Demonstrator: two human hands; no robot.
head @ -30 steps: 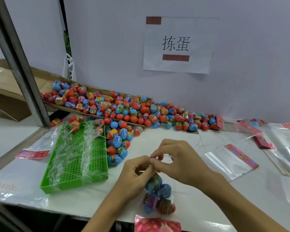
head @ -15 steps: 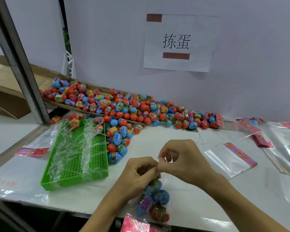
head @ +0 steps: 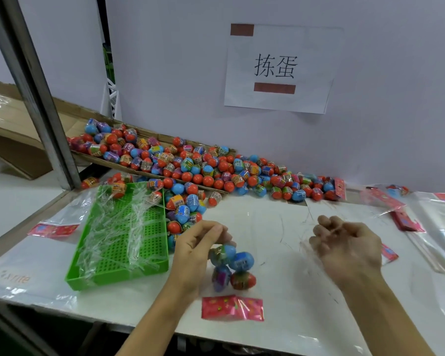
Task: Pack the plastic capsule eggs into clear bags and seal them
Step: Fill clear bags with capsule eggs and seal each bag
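The left hand (head: 190, 253) is pinching the top of a filled clear bag (head: 230, 269) with its fingers (head: 217, 233) curled on the plastic, and the bag is hanging down to the white table (head: 280, 253) near the front edge. Four capsule eggs are showing inside it: two blue ones above, a purple one and a red one below. A pink printed header card (head: 232, 307) is lying at the low end of the bag, on the table. The right hand (head: 350, 246) is hovering to the right, well apart from the bag, with its fingers loosely curled; it is blurred, and I cannot tell whether it is holding a thin thing.

Between the two hands the table is showing a bare white stretch. A green perforated tray (head: 118, 274) with clear plastic strips in it is lying just left of the left hand. Behind it a big pile of loose capsule eggs (head: 203, 170), red, blue and purple, is spreading from a cardboard tray (head: 93, 158) onto the table along the wall. Empty clear bags (head: 434, 227) with pink headers are lying at the right side, and one more (head: 62, 219) at the left.

A paper sign (head: 278, 68) on the wall is reading "拣蛋" between two brown tape pieces. At the front left of the table, pale writing (head: 12, 278) is reading something like "x·rite". A metal post (head: 34, 93) is standing at the left.
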